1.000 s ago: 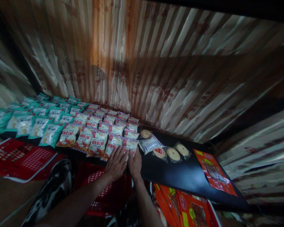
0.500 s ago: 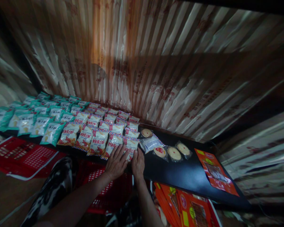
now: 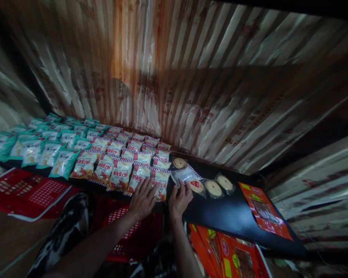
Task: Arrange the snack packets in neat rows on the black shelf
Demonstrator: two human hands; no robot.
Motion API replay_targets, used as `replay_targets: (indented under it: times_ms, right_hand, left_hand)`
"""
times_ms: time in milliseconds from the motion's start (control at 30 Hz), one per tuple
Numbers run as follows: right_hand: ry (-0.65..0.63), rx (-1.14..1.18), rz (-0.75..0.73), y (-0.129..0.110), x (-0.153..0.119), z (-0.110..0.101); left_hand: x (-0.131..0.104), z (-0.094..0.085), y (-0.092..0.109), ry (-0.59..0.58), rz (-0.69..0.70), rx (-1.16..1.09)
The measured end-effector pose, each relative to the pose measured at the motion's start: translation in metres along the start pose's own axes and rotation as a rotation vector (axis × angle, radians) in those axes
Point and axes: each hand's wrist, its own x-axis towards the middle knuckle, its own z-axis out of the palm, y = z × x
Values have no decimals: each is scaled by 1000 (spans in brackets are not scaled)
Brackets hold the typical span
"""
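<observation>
My left hand (image 3: pixel 143 199) lies with its fingers stretched over the front edge of the red-and-white snack bags (image 3: pixel 120 175), resting on the front-row bags near the right end. My right hand (image 3: pixel 179 199) is just right of them, fingers apart and slightly bent. Its fingertips reach the lower edge of a silver bag with a striped border (image 3: pixel 183 175), which lies back side up; whether they touch it I cannot tell. Close by are round pale cakes in clear wrappers (image 3: pixel 213 188), one with a red-and-yellow label (image 3: pixel 196 186).
Teal snack bags (image 3: pixel 64 163) stand in rows at the shelf's left. An orange packet (image 3: pixel 265 210) lies on the black shelf (image 3: pixel 214 210) at right. Below are red baskets (image 3: pixel 31 193) and a box of orange packets (image 3: pixel 234 255). Corrugated sheeting (image 3: pixel 191 77) closes off the back.
My right hand has left the rightmost front snack bag and moved right to the silver bag, its fingers spreading. My left hand stays almost in place.
</observation>
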Motion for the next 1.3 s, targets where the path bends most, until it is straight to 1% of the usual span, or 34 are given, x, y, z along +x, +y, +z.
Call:
replay_targets:
  times_ms: [67, 167, 300, 400, 567, 700, 933, 1067, 1200, 1300]
  right_hand:
    - [-38, -78, -67, 4, 4, 2]
    - [-135, -174, -148, 7, 7, 4]
    - [-235, -288, -205, 8, 14, 4]
    - [-281, -358, -218, 12, 22, 7]
    - [-358, -346, -243, 24, 33, 11]
    - [-377, -307, -248, 26, 35, 6]
    - [-361, -287, -304, 25, 21, -11]
    - [-362, -279, -358, 34, 6, -20]
    - [-350, -255, -367, 43, -12, -34]
    - [-332, -226, -389, 45, -23, -45]
  left_hand:
    - [0, 0, 0, 2, 1, -1]
    - [0, 0, -1, 11, 4, -2]
    - [1, -1, 0, 1, 3, 5]
    - [1, 0, -1, 6, -4, 3]
    - [1, -1, -1, -5, 19, -14]
    - [1, -1, -1, 1, 8, -13]
    - [1, -1, -1, 0, 8, -36]
    - [0, -2, -1, -13, -7, -58]
    - [-2, -3, -1, -14, -13, -73]
    - [-2, -5, -2, -24, -5, -87]
